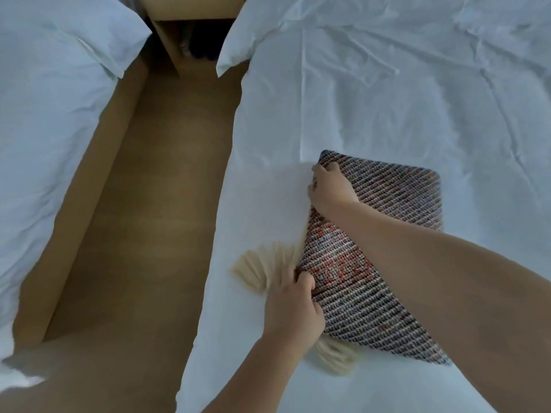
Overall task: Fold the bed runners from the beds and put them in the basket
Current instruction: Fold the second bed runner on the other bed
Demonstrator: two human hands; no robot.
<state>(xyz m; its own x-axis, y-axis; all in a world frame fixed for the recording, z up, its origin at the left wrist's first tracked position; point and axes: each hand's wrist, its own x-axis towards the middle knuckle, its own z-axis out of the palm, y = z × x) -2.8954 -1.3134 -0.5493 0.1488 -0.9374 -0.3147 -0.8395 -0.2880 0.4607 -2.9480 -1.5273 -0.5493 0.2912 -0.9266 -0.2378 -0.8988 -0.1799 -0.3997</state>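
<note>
The bed runner (393, 189) lies folded into a thick rectangle on the white cover of the right-hand bed (387, 99), close to the side of that bed that faces the aisle. It is a dark woven cloth with reddish patches, and its cream fringe (256, 272) fans out from under its near left edge onto the sheet; another tuft shows at the near corner.

Both hands are on the runner's left edge. The right hand (331, 186) reaches across to the far left corner, its grip closed with the fingers curled over the edge of the cloth. The left hand (293, 305) is nearer, beside the fringe, its grip pinching the same edge; it is blurred, so I cannot tell how many layers it has.

A pillow (268, 34) sits at the head of this bed. Across the brown floor (155, 204) stands a second bed (44, 129), also in white, and a wooden nightstand (185, 13) stands between the two heads.
</note>
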